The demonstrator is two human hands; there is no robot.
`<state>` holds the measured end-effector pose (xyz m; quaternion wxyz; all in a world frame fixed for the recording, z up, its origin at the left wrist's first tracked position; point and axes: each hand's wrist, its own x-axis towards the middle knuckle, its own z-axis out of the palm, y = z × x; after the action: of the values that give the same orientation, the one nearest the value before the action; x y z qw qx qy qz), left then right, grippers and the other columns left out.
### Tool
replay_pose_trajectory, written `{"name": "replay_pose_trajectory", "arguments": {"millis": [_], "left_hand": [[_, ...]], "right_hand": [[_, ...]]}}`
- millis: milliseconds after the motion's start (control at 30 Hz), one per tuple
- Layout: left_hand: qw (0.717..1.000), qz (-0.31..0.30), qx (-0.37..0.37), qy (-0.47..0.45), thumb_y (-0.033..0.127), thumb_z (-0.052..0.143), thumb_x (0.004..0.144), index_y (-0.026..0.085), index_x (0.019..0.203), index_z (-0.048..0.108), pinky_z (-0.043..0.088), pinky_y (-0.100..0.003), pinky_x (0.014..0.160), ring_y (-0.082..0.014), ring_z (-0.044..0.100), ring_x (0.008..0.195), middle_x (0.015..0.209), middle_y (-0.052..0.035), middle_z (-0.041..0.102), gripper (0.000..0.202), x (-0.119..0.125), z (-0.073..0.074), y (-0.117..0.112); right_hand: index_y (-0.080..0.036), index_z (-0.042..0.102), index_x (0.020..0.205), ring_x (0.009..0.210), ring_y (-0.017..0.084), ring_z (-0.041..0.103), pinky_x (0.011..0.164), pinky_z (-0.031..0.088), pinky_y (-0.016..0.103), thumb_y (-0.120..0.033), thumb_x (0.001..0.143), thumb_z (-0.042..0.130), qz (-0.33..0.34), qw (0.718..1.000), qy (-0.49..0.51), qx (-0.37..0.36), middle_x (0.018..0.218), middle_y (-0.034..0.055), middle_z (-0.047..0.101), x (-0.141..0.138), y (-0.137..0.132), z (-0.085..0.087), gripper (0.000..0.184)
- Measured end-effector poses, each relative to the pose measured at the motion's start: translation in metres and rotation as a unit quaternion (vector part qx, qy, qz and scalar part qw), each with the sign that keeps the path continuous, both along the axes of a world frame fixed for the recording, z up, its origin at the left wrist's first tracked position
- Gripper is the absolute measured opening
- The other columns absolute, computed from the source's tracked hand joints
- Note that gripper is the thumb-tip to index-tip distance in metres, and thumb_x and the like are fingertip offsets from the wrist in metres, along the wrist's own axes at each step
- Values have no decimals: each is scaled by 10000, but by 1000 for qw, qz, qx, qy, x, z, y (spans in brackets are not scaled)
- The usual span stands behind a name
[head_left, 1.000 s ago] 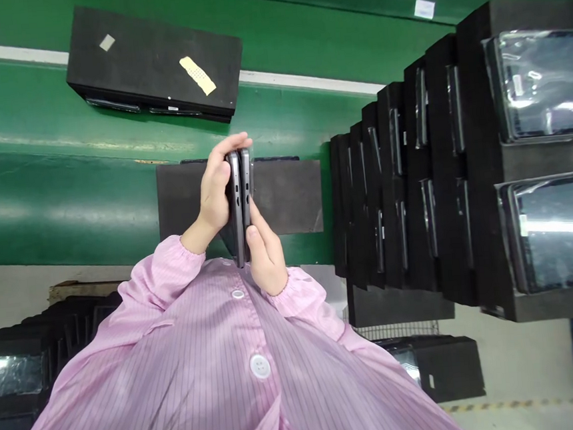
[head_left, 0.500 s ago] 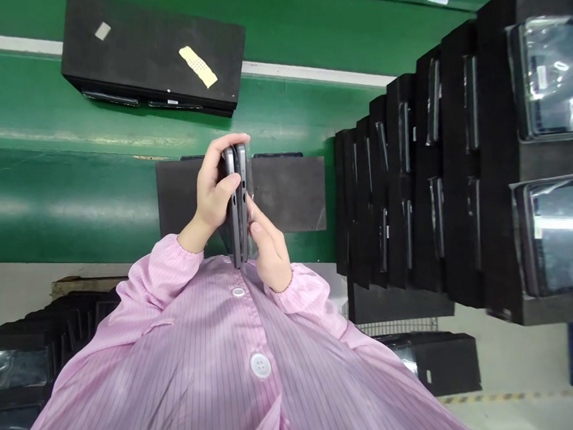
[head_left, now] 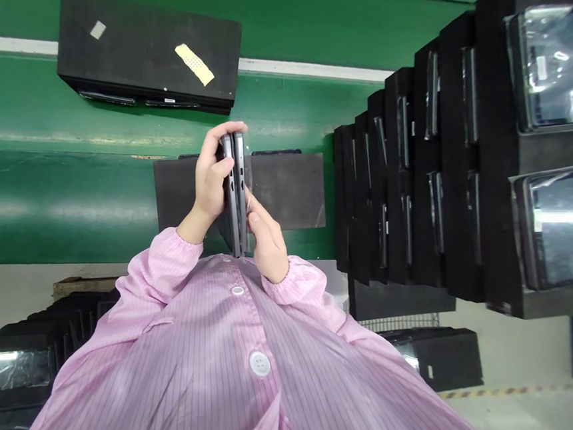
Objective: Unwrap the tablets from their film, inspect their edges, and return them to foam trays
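Observation:
Two slim dark grey tablets point(head_left: 237, 199) stand on edge face to face in front of my chest, their narrow sides with port openings turned up toward me. My left hand point(head_left: 211, 181) is closed round them from the left, fingers over the far end and thumb on the near tablet's edge. Clear plastic film point(head_left: 246, 153) shows along the right tablet's outer face. My right hand point(head_left: 267, 243) is at that face, its fingertips and thumb close together on a shiny bit of the film; the tablet partly hides the fingertips. Beneath lies a black foam block point(head_left: 289, 191).
On the green bench point(head_left: 56, 215) a long black foam block point(head_left: 146, 53) with a yellow strip lies farther off. At right stands a row of black foam trays point(head_left: 497, 156) holding film-wrapped devices. More black trays point(head_left: 21, 338) sit low at left.
Both hands and the tablets have shifted slightly away from my body, toward the far side of the bench. The grip looks the same.

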<state>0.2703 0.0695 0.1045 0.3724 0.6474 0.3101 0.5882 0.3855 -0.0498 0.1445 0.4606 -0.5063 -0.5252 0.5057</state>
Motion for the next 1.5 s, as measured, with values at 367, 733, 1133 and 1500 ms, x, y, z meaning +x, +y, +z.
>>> {"name": "replay_pose_trajectory", "arguments": {"millis": [367,733,1133,1500], "left_hand": [[1000,1,6,-6,645,315,938,377,1275,492,446,-530,1119,-294,567,1280,1261,8,620,465,2,-1,2],[999,25,3,-19,637,4,952,368,1263,477,416,-478,1118,-244,551,1272,1252,-23,603,626,10,9,-16],[998,61,4,29,500,97,999,314,1272,497,422,-434,1049,-249,553,1217,1266,-38,610,518,31,10,-30],[994,95,-51,2,602,255,967,285,1238,584,344,-408,1144,-239,489,1324,1356,-32,591,531,43,-5,-31]], "right_hand": [[-260,505,1447,1450,202,407,1245,307,417,-510,1007,388,-18,1000,16,12,1506,-19,504,-1,1,-1,519],[-290,432,1487,1446,249,415,1221,347,450,-548,964,476,2,1000,-5,26,1526,14,487,-2,-11,1,585],[-263,576,1350,1353,273,524,1156,420,456,-441,921,467,-68,997,39,10,1420,29,598,17,-16,-13,477],[-207,494,1349,1188,270,627,1030,524,440,-317,812,655,-128,987,-88,46,1305,107,640,20,-22,-6,572]]}}
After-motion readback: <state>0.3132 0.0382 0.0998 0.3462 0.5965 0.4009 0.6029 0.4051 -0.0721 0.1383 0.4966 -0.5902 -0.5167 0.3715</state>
